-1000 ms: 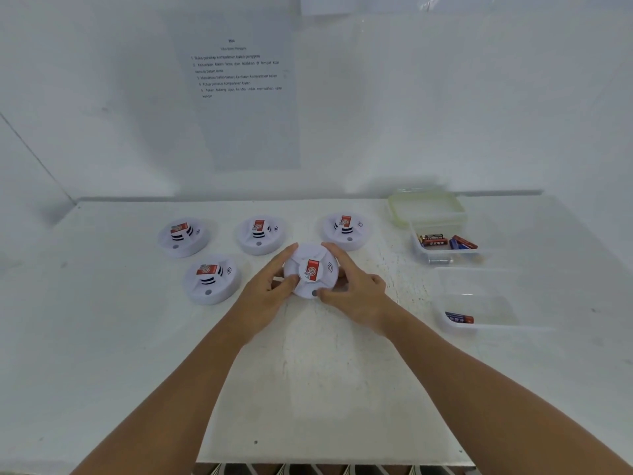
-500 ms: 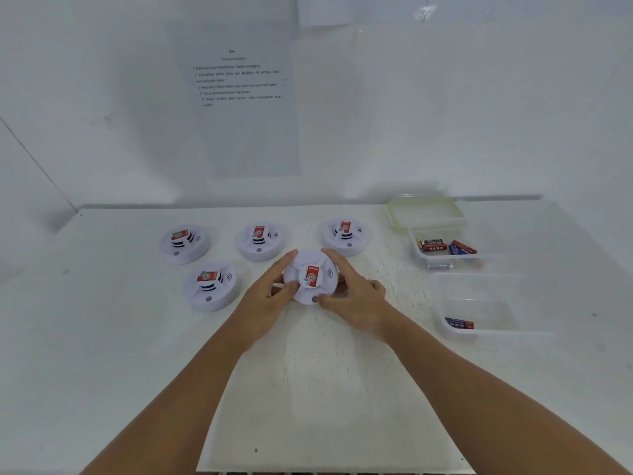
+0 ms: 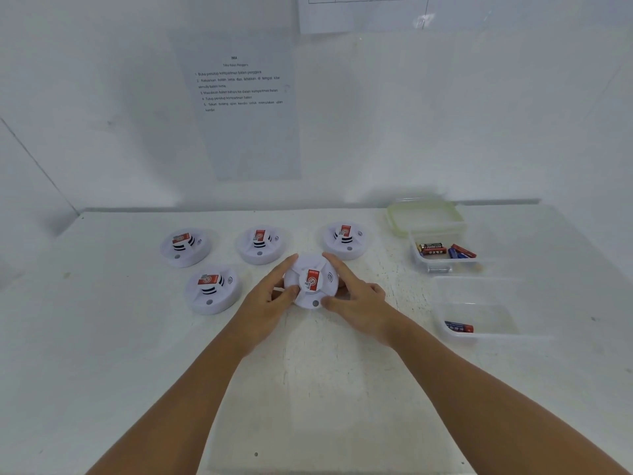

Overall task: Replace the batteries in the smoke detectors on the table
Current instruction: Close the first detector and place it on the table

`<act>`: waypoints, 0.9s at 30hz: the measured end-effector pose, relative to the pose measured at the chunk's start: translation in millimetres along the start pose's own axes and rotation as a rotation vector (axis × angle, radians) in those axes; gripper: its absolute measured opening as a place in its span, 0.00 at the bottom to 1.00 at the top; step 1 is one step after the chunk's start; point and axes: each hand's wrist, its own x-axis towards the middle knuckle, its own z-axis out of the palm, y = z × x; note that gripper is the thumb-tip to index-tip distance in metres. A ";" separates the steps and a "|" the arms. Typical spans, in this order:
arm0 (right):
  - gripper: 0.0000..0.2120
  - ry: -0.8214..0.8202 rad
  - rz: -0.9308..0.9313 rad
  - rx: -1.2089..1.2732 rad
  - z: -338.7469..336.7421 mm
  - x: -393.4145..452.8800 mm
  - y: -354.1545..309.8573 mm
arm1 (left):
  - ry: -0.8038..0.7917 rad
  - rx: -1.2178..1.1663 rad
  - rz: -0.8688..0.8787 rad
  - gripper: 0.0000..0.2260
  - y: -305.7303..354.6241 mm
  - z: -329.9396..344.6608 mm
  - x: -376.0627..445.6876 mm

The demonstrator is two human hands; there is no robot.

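Note:
A round white smoke detector (image 3: pixel 311 281) with a red label sits face up in the middle of the white table (image 3: pixel 102 354). My left hand (image 3: pixel 265 303) grips its left rim, and my right hand (image 3: pixel 359 299) grips its right rim, fingers curled round the edge. Three more detectors (image 3: pixel 260 244) stand in a row behind it, and a further detector (image 3: pixel 211 289) lies to its left. A clear tub (image 3: pixel 445 255) at the right holds several batteries. A nearer clear tub (image 3: pixel 479 313) holds one battery (image 3: pixel 459 326).
A green-rimmed lid (image 3: pixel 424 214) lies behind the tubs at the back right. A printed instruction sheet (image 3: pixel 239 94) hangs on the white wall behind the table. The table's near edge runs along the bottom of the view.
Both hands have stayed on the middle detector and have turned it slightly. The camera has tilted up a little, so everything sits lower in view.

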 end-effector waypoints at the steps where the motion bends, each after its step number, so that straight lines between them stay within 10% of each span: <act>1: 0.35 0.000 0.000 0.001 0.1 0.3 0.1 | 0.000 0.001 -0.001 0.24 0.1 -0.1 -0.1; 27: 0.36 -0.006 -0.008 0.004 -0.5 0.9 -0.3 | 0.000 0.028 -0.003 0.24 0.5 0.8 1.0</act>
